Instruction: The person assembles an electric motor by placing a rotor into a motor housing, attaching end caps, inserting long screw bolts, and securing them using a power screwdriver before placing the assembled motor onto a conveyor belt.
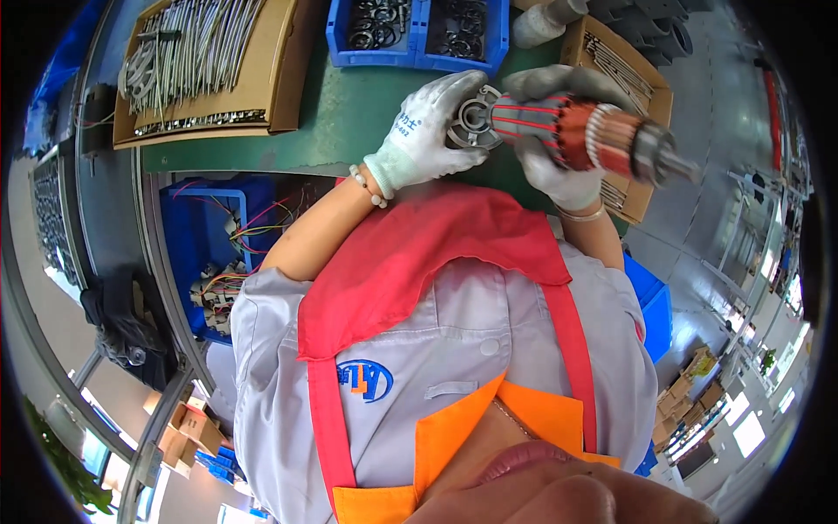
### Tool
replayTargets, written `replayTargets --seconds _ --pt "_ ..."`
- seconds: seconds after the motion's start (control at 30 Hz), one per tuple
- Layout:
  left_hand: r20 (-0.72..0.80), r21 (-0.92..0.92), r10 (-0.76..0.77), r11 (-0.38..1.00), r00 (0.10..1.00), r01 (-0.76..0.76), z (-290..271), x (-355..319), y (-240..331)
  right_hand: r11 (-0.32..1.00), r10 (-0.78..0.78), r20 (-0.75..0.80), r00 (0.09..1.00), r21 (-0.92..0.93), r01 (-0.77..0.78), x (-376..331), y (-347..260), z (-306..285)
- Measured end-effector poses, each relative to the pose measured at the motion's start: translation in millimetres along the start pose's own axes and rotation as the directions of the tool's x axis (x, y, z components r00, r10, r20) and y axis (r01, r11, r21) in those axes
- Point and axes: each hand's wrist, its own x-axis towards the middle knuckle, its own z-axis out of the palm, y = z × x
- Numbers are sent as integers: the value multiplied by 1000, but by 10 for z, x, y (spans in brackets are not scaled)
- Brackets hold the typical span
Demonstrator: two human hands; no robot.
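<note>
The armature (583,138) shows red stripes on grey, then copper (banded in white). The left glove (422,135) is white, the right glove (560,182) white and grey, the round part (472,138) silvery, the bench (349,118) green, the bins (375,58) blue, the apron (419,244) red, the collar (454,428) orange.

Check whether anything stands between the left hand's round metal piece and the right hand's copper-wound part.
Nothing visible does. The round metal piece in the left hand sits beside the copper-wound part in the right hand; contact is unclear.
</note>
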Motion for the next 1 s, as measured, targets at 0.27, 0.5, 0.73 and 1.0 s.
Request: replayTargets --seconds 0.27,0.5,0.73,1.0 --pt "-55 -69 0 998 998 -4 5 -14 -5 966 249 -126 960 -37 -256 -145 321 175" --pt "-87 -15 45 999 995 -46 49 -13 -61 989 141 1 990 -42 -141 -277 477 118" --pt "-44 -101 -15 995 999 11 52 -31 -31 940 339 -19 941 41 -338 -331 552 54" --pt "-119 -80 -99 993 988 90 135 -151 1 893 344 -400 850 419 -164 88 348 -389"
